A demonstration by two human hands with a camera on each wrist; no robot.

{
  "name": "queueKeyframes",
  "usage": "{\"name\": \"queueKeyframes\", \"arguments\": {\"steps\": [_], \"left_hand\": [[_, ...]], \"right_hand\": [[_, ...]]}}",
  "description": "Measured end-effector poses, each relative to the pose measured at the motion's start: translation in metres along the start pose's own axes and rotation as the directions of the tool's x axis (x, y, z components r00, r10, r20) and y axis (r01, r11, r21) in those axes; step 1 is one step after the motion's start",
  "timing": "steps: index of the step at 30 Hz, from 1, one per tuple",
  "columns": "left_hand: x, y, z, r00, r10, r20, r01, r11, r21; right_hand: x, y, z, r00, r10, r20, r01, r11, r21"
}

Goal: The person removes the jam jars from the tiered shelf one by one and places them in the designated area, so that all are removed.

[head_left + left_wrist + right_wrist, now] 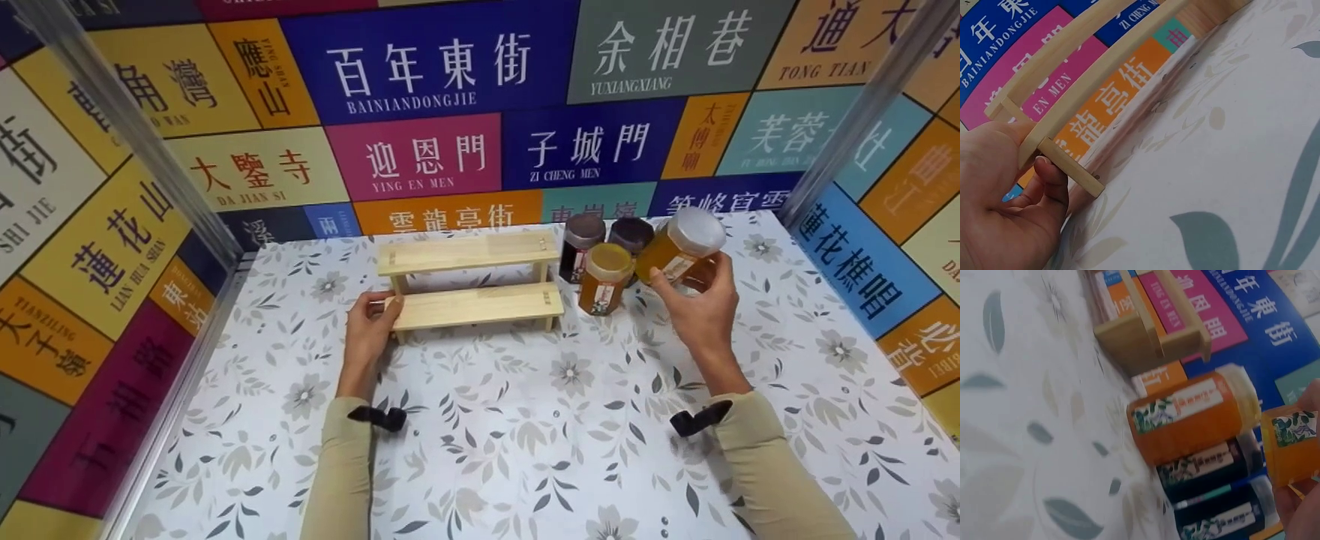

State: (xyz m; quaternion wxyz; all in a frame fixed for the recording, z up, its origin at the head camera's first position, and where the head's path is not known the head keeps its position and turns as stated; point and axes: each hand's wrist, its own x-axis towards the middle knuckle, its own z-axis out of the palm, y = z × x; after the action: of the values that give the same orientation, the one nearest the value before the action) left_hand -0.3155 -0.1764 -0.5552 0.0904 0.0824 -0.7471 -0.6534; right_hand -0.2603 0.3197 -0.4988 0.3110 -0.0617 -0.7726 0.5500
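A two-tier wooden shelf [472, 306] stands on the table. My left hand [370, 319] grips the left end of its lower board; in the left wrist view the thumb is above the board and curled fingers are under it by the leg. My right hand [701, 304] holds a honey jar [679, 244], amber with a whitish lid and paper label, tilted and raised off the table. Beside it, an amber jar [604, 281] stands at the shelf's right end. Two dark jars, one at the left [581, 244] and one partly hidden [630, 234], are behind.
The table wears a white cloth [480, 450] printed with grey flowers and leaves. Panels with colourful street-name signs [442, 64] rise at the back and both sides, with metal posts [847, 112] at the corners. Black straps circle both wrists.
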Motion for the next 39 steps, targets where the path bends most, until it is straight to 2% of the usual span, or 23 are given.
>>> {"name": "queueKeyframes", "arguments": {"steps": [4, 8, 13, 16, 19, 27, 32, 36, 39], "left_hand": [[0.001, -0.001, 0.000, 1.000, -0.002, 0.003, 0.002, 1.000, 0.002], [0.002, -0.002, -0.001, 1.000, 0.012, 0.005, -0.012, 1.000, 0.001], [0.002, -0.002, -0.002, 1.000, -0.001, 0.001, 0.001, 1.000, -0.003], [0.001, -0.001, -0.001, 1.000, -0.008, 0.003, 0.008, 1.000, -0.008], [0.001, -0.001, 0.000, 1.000, -0.005, 0.006, 0.005, 1.000, -0.005], [-0.002, -0.003, 0.001, 1.000, 0.028, 0.000, -0.028, 0.999, -0.034], [-0.004, -0.003, 0.004, 1.000, 0.025, -0.015, -0.025, 0.999, -0.022], [-0.006, 0.001, 0.003, 0.998, 0.056, -0.031, -0.052, 0.993, 0.106], [-0.008, 0.005, 0.002, 0.989, 0.143, -0.027, -0.133, 0.965, 0.226]], "right_hand": [[0.004, 0.015, -0.008, 0.995, 0.086, 0.050, -0.083, 0.996, -0.041], [0.007, 0.031, -0.012, 0.971, 0.170, 0.170, -0.154, 0.983, -0.103], [0.006, 0.043, -0.014, 0.928, 0.201, 0.313, -0.148, 0.972, -0.185], [0.005, 0.046, -0.014, 0.906, 0.213, 0.365, -0.145, 0.968, -0.206], [0.004, 0.048, -0.015, 0.898, 0.217, 0.382, -0.146, 0.967, -0.207], [0.004, 0.051, -0.013, 0.899, 0.195, 0.393, -0.115, 0.969, -0.218], [0.003, 0.053, -0.015, 0.905, 0.181, 0.386, -0.097, 0.969, -0.227], [0.004, 0.052, -0.015, 0.903, 0.178, 0.391, -0.096, 0.970, -0.222], [0.004, 0.050, -0.015, 0.895, 0.182, 0.407, -0.102, 0.972, -0.209]]}}
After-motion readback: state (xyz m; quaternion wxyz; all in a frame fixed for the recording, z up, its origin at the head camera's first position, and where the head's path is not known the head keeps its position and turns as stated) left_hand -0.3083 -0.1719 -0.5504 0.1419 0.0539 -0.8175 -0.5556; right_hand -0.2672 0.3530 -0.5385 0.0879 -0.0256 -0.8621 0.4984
